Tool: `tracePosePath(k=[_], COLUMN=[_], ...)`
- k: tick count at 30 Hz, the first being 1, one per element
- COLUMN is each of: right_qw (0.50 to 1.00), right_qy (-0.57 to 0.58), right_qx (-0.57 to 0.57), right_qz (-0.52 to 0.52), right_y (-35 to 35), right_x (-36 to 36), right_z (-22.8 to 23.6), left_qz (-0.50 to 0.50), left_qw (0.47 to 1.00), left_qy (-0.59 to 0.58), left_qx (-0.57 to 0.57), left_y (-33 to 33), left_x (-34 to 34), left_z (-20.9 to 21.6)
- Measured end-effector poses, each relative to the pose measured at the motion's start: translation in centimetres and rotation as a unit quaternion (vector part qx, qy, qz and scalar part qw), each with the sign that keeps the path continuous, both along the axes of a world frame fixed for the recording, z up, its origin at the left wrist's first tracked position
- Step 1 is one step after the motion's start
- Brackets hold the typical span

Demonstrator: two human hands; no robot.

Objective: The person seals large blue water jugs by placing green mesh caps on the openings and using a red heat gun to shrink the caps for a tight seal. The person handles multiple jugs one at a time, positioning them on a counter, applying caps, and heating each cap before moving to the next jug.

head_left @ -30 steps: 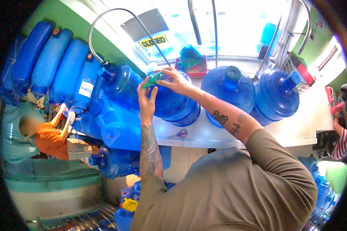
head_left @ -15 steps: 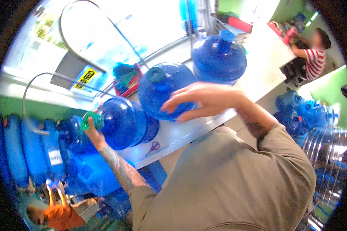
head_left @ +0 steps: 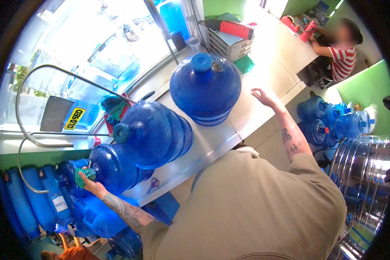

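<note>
My left hand (head_left: 95, 186) is closed around a green ridged bundle (head_left: 86, 177), at the neck end of a blue water jug (head_left: 112, 162). The bundle covers part of that end. Beside it on the counter is a second blue jug (head_left: 160, 138) with a blue cap (head_left: 121, 133). Farther right stands a third jug (head_left: 208, 97), its blue cap (head_left: 202, 63) on top. Past this jug, over the counter, my right hand (head_left: 266, 97) hangs with nothing in it, its fingers loosely bent and apart.
Purple-handled scissors (head_left: 153, 185) lie near the edge of the white counter (head_left: 199, 149). A metal hoop (head_left: 18, 99) rises at left. A red-and-black tool (head_left: 229, 28) rests on stacked trays (head_left: 234, 45). A person in stripes (head_left: 344, 60) sits far right; another in orange (head_left: 76, 252) is lower left.
My right hand has moved right, from over the middle jug to beyond the far one. My left hand still grips the green bundle. The whole view has shifted and turned.
</note>
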State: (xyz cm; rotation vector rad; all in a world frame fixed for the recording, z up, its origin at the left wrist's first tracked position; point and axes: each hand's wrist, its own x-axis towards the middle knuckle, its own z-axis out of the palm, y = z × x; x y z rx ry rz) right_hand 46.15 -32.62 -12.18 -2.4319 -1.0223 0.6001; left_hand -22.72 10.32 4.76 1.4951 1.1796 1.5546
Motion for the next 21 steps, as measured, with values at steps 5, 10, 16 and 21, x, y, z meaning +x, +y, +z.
tracePosePath(k=[5, 10, 16, 21], right_qw=[0.973, 0.964, 0.971, 0.985], right_qy=[0.119, -0.009, -0.195, -0.147], right_qx=[0.171, 0.233, 0.13, 0.09], right_qz=[-0.097, -0.13, -0.041, -0.011], right_y=[8.0, 14.3, 14.8, 13.3], right_x=[11.9, 17.1, 17.7, 18.5], right_z=[-10.2, -18.1, -14.2, -10.9], left_qz=[0.314, 0.078, 0.052, 0.081], left_qw=[0.948, 0.994, 0.99, 0.993], left_qy=[0.047, -0.065, -0.127, -0.088], left_qx=[0.0, -0.043, -0.034, -0.024], left_y=[-5.8, -13.8, -14.5, -13.7], left_x=[10.8, 23.3, 29.4, 29.2], left_z=[1.5, 1.1, -1.2, -0.8])
